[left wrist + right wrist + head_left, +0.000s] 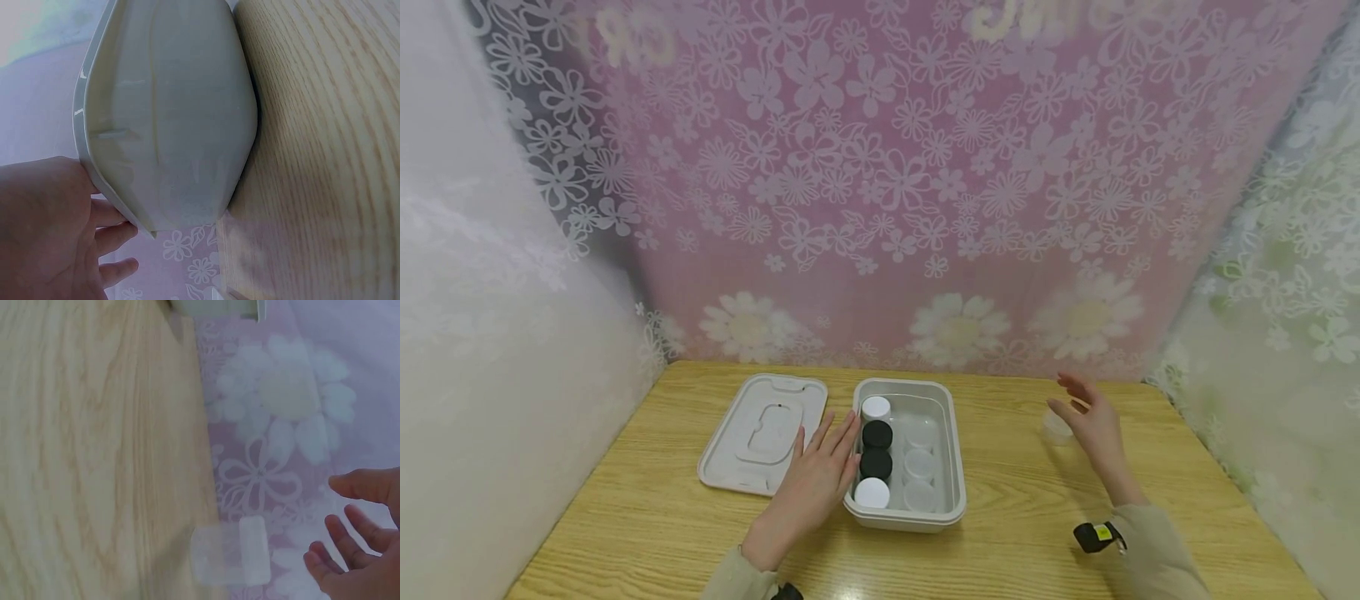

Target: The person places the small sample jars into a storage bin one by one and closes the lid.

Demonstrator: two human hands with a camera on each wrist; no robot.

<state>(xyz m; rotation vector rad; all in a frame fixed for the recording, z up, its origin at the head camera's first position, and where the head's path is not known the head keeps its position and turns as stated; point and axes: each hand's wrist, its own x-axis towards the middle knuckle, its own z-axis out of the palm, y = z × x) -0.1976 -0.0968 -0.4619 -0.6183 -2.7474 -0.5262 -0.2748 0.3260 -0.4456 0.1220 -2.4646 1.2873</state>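
A pale grey plastic bin [957,450] stands in the middle of the table. Along its left side, two white-capped jars [872,493] and two black-capped jars [877,435] line up; three translucent jars [919,463] line up on the right. My left hand [816,475] touches the bin's left rim with fingers extended; the left wrist view shows its fingers at the rim of the bin [181,119]. Off to the right, my right hand [1097,429] hovers beside a small translucent jar [231,553] on the table. In the right wrist view its parted fingers are apart from that jar.
A pale grey lid [775,433] lies flat left of the bin, partly behind the left hand. Wood-grain tabletop [1000,533] extends around everything. A pink floral curtain [925,208] hangs at the back, with pale curtains [512,333] at both sides.
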